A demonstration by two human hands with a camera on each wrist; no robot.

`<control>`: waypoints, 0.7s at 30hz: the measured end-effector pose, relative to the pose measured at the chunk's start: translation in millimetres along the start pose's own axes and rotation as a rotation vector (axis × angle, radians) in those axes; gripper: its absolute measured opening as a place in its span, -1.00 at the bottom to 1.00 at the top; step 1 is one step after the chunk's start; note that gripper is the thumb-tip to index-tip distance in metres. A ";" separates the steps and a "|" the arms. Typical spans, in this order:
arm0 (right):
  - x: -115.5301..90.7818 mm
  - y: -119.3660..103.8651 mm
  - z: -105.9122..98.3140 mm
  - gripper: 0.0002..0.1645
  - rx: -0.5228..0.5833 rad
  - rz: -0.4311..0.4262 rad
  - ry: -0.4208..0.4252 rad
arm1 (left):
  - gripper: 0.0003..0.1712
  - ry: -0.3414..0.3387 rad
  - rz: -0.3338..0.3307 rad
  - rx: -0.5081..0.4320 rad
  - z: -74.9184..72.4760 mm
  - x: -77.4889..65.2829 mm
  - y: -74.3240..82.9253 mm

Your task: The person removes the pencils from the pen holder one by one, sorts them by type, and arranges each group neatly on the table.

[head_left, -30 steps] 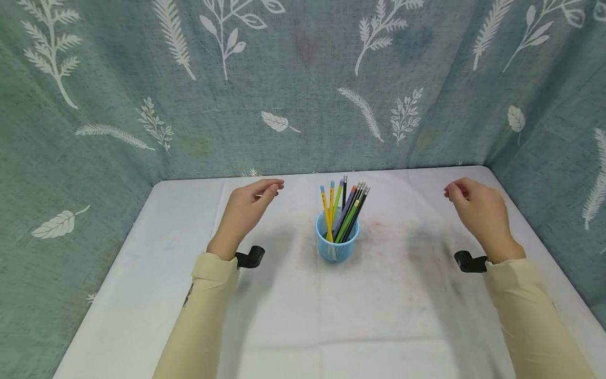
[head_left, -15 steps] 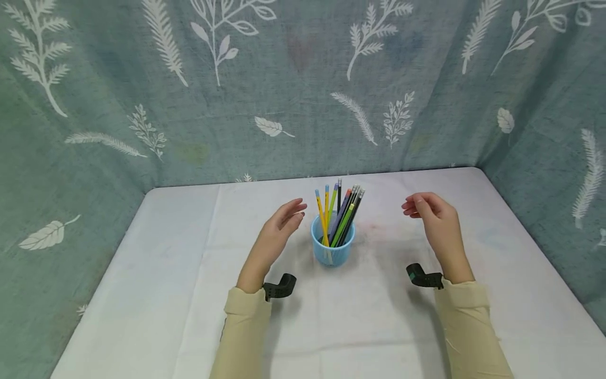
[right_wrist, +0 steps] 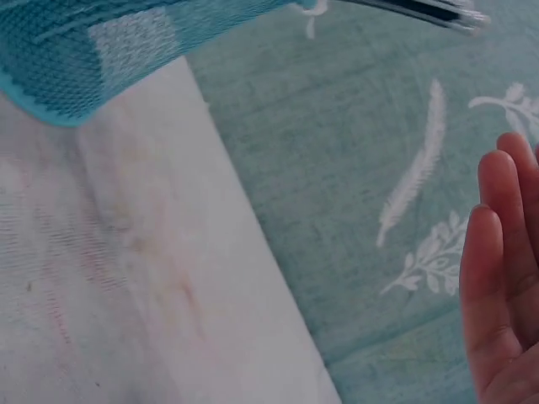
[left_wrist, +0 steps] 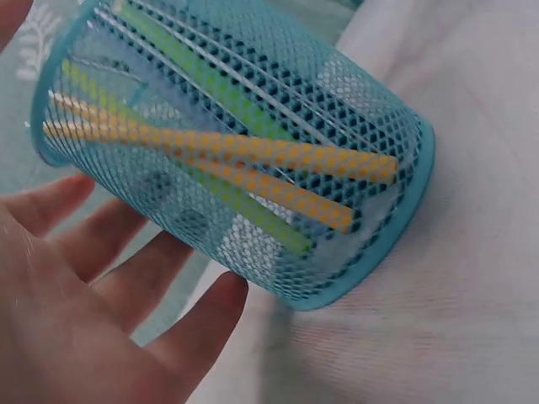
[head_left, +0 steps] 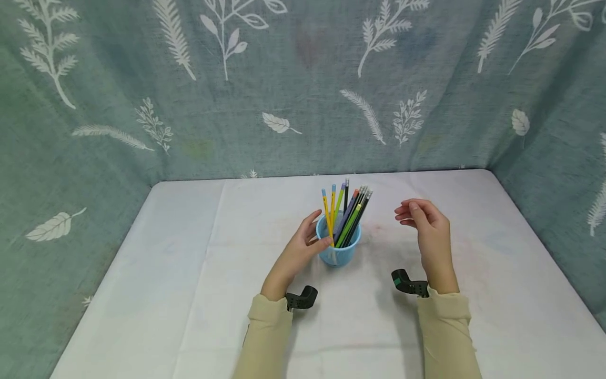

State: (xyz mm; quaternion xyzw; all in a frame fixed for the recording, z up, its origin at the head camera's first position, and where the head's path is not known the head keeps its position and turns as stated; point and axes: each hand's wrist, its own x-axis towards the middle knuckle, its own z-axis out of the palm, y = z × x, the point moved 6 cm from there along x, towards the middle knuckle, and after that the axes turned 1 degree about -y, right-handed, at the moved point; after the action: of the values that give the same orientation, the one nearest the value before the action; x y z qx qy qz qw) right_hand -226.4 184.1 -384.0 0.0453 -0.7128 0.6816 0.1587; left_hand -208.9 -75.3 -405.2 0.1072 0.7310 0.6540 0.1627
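Observation:
A light blue mesh pencil cup (head_left: 337, 258) stands upright on the white-covered table, holding several pencils (head_left: 351, 220) in yellow, green, purple and black. Just left of it is my left hand (head_left: 294, 258), thumb near the front rim and fingers along the far left side. In the left wrist view, those fingers (left_wrist: 126, 269) are spread at the lower side of the mesh cup (left_wrist: 253, 160), through which the yellow and green pencils (left_wrist: 278, 156) show. My right hand (head_left: 432, 242) hovers to the right of the cup, apart from it, with its fingers (right_wrist: 501, 227) fairly straight and holding nothing.
A white cloth (head_left: 189, 316) covers the table. Behind and at both sides hangs a grey-green curtain (head_left: 303, 68) with white leaf prints. Black wrist-worn devices sit at the left wrist (head_left: 302, 299) and the right wrist (head_left: 409, 284).
Both hands have moved inward from the sides toward the pencil cup. The left hand has reached the cup's side with its thumb and fingers parted; the right has stopped short of it.

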 end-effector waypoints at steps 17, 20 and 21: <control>-8.0 27.4 62.8 -0.36 -0.126 0.084 -0.195 | -0.26 -0.063 0.133 -0.179 18.1 9.8 -16.4; -14.5 18.5 74.6 -0.37 -0.210 0.115 -0.234 | -0.20 -0.105 0.115 -0.153 17.7 9.2 -20.8; -15.1 18.3 78.0 -0.39 -0.235 0.114 -0.245 | -0.17 -0.116 0.103 -0.137 16.8 8.6 -22.4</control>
State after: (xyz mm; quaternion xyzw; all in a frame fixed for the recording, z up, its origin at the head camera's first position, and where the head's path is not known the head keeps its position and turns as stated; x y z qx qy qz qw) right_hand -230.1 106.1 -407.5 0.0688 -0.8030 0.5909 0.0362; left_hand -209.3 -59.3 -429.8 0.1708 0.6674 0.7027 0.1777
